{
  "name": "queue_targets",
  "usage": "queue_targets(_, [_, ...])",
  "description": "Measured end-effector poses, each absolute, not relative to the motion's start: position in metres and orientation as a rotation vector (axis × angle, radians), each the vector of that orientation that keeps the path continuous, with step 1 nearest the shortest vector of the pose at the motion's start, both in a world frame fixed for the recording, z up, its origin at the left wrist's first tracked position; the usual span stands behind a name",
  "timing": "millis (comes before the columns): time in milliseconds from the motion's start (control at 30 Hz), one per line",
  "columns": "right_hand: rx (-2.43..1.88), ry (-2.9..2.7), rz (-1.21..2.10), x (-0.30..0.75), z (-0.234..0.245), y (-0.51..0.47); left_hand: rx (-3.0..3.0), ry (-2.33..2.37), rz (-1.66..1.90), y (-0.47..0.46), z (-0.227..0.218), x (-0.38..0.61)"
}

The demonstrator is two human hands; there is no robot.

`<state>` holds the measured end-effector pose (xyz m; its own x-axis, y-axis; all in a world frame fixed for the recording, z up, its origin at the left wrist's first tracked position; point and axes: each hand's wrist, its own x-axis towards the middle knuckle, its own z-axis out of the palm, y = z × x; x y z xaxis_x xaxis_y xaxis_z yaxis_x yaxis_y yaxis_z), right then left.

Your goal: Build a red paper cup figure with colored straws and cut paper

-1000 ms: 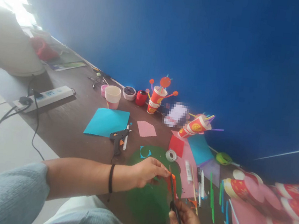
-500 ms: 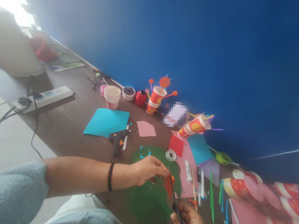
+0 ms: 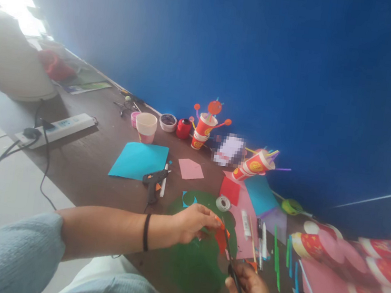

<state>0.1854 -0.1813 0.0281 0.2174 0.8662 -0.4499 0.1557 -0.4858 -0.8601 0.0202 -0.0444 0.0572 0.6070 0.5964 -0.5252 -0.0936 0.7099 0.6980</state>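
Note:
Between the fingertips of my left hand (image 3: 198, 223) is a small piece of orange paper (image 3: 219, 240), pinched at its upper left edge. My right hand (image 3: 250, 290) is closed on the dark handles of a pair of scissors (image 3: 235, 279). The blades point up and left and lie across the orange paper. Both hands are over a green rounded sheet (image 3: 193, 273) on the table. A blue paper offcut with a round hole (image 3: 189, 199) lies just beyond my left hand, and a roll of tape (image 3: 223, 203) sits at the sheet's far edge.
A black glue gun (image 3: 154, 179) rests by the blue paper sheet (image 3: 139, 160). Stacked red paper cups (image 3: 203, 130) stand near the wall; others (image 3: 255, 165) lean to their right. Pens and green strips (image 3: 277, 260) lie at right. A power strip (image 3: 59, 129) is at left.
The orange paper shows more fully between my left fingers and the blades. My right hand and the scissors have shifted slightly right and down. The things on the table stay put.

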Motion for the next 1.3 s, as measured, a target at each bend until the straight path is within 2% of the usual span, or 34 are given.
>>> queue_targets(533, [-1.828,-0.952,1.146,0.201,0.009,-0.188,0.708,0.885,0.406,-0.040,0.058,0.041])
queue_targets(800, [-1.809,-0.916,1.147,0.195,0.033,-0.186,0.563,0.900,0.381,-0.035,0.056,0.047])
queue_targets(1133, [-1.646,-0.961,1.004,0.158,0.013,-0.176,0.310,0.861,0.463,-0.046,0.050,0.050])
queue_targets(1300, [-1.569,-0.945,1.148,0.157,0.019,-0.179,0.466,0.752,0.531,-0.044,0.049,0.038])
